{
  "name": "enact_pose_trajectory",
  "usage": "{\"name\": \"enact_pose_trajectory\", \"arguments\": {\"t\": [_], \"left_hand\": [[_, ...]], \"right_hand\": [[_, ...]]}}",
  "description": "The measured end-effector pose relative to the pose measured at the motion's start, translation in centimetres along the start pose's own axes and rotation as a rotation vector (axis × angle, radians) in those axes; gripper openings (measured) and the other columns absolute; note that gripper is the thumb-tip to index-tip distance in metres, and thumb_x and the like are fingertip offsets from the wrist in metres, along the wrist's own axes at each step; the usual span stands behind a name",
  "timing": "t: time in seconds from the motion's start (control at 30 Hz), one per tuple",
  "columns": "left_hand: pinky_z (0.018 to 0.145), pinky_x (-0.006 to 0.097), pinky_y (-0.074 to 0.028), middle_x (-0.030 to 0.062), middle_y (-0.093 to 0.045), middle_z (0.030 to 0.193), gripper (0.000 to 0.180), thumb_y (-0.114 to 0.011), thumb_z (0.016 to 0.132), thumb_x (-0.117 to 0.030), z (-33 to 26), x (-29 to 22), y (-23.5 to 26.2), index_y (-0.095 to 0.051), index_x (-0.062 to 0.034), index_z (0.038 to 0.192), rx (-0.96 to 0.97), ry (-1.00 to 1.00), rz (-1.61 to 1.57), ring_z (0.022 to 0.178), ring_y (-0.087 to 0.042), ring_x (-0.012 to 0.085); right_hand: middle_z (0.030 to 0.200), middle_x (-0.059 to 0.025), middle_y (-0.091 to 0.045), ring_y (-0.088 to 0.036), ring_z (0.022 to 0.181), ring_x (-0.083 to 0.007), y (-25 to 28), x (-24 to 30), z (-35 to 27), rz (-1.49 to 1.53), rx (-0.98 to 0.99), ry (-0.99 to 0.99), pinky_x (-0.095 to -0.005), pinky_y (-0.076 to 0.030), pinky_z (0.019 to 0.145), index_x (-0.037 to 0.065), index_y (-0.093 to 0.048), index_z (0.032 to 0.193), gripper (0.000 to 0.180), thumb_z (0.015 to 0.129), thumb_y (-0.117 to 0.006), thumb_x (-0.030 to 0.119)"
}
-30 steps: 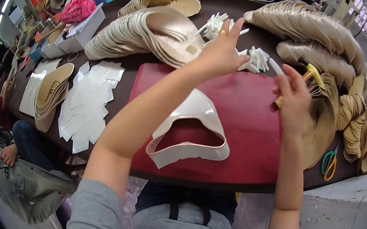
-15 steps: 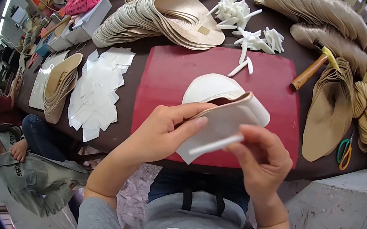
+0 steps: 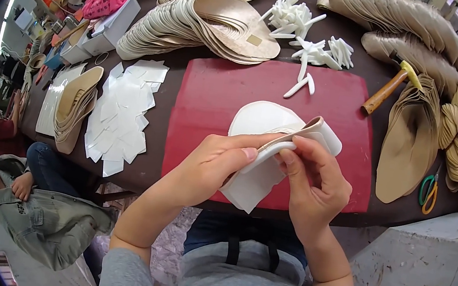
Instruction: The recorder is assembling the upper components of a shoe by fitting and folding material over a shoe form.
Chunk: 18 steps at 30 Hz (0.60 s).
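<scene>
Over the red mat (image 3: pixel 219 89), I hold a folded white shoe upper (image 3: pixel 265 117) with a tan inner edge. My left hand (image 3: pixel 210 161) is closed on its left side, thumb in front and fingers behind. A curved white padding strip (image 3: pixel 267 153) lies against the upper's folded edge. My right hand (image 3: pixel 319 185) pinches the strip's right end against the upper with thumb and fingertips, while my left thumb touches its left end. Part of the upper hangs below my hands. Loose white padding strips (image 3: pixel 291 16) lie in heaps beyond the mat.
Stacked shoe uppers (image 3: pixel 169 26) stand at the far left, and more brown pieces (image 3: pixel 410 145) at right. A hammer (image 3: pixel 385 92) and scissors (image 3: pixel 429 191) lie there too. White sheets (image 3: pixel 122 107) are spread left of the mat. A seated person (image 3: pixel 49 211) is at my left.
My right hand has moved up and left, bringing the padding strip from in front of the upper onto its folded edge. My left thumb now meets the strip.
</scene>
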<state>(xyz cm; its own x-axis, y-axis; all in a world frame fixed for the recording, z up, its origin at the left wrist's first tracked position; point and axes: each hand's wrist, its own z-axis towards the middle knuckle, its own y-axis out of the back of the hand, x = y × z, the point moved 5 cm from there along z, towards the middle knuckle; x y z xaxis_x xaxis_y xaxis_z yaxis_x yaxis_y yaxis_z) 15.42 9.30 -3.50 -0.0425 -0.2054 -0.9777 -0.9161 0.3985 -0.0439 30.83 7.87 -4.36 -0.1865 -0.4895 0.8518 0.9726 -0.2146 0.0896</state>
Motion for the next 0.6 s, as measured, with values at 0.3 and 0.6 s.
{"name": "enact_pose_trajectory", "arguments": {"t": [0.3,0.6], "left_hand": [[0.056,0.019,-0.042,0.0078,-0.068,0.088,0.035,-0.051,0.090,-0.005,0.7,-0.6,-0.9,-0.059,0.0038,0.122,-0.093,-0.114,0.370,0.068,-0.055,0.0087],[0.051,0.020,-0.042,0.0059,-0.068,0.078,0.033,-0.056,0.087,-0.004,0.9,-0.9,-0.9,-0.061,0.0024,0.120,-0.131,-0.143,0.544,0.060,-0.053,0.0079]], "right_hand": [[0.090,-0.0072,-0.067,-0.060,0.069,-0.0121,-0.3,-0.7,0.3,-0.076,-0.027,0.048,-0.0218,-0.050,0.061,-0.001,-0.066,0.100,0.023,0.078,-0.071,-0.004],[0.105,-0.0111,-0.059,-0.056,0.089,-0.0168,1.6,1.0,3.1,-0.609,0.004,0.052,-0.0265,-0.047,0.076,-0.001,-0.065,0.097,0.025,0.074,-0.074,0.000]]}}
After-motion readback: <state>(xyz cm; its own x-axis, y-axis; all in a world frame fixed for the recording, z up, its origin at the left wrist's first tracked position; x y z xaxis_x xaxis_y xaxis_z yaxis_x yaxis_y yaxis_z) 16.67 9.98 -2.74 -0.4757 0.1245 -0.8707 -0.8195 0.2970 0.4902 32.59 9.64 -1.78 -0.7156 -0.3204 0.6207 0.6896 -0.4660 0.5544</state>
